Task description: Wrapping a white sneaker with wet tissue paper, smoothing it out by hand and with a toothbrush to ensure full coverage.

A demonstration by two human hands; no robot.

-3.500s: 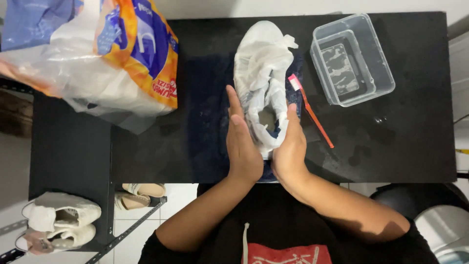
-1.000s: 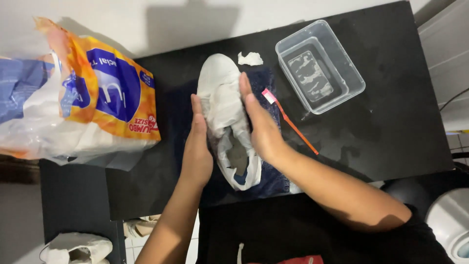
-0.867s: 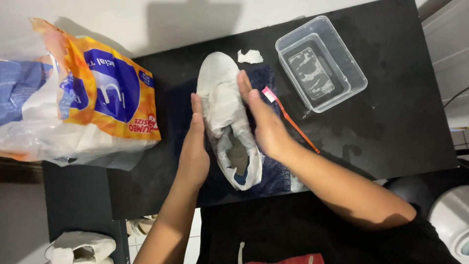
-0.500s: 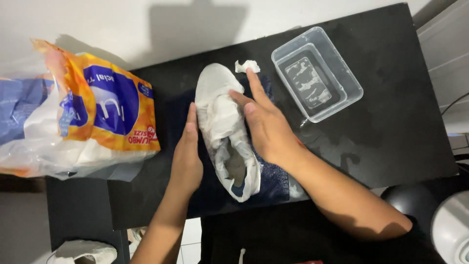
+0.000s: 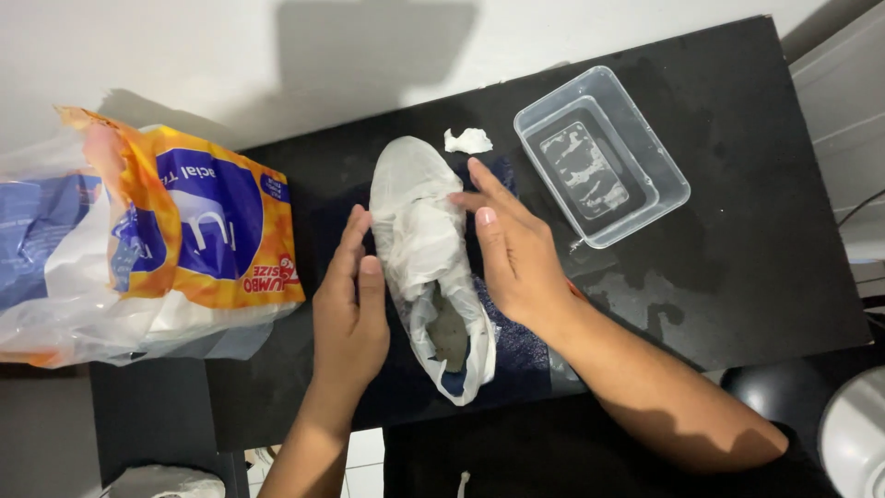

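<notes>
At far left, big tissue bag [image 5: 147,244], opened. Then left hand [image 5: 350,304], flat, fingers straight, pressing wet tissue against side of shoe [image 5: 429,263] lying mid-table on blue cloth [image 5: 516,355]. Right hand [image 5: 512,254] spread on other side, apparently to smooth the wrap. Behind, 1 tissue scrap [image 5: 467,140]; at right, clear tub [image 5: 599,155].

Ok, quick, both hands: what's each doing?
Left hand: open, flat against the tissue-covered shoe.
Right hand: open, fingers on the shoe's other side.

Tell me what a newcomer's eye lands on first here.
A white shoe wrapped in white tissue lies mid-table on a dark cloth, the left hand and right hand flat against its sides. A big orange-and-blue plastic pack sits at left; a clear tub of water sits at upper right.
</notes>
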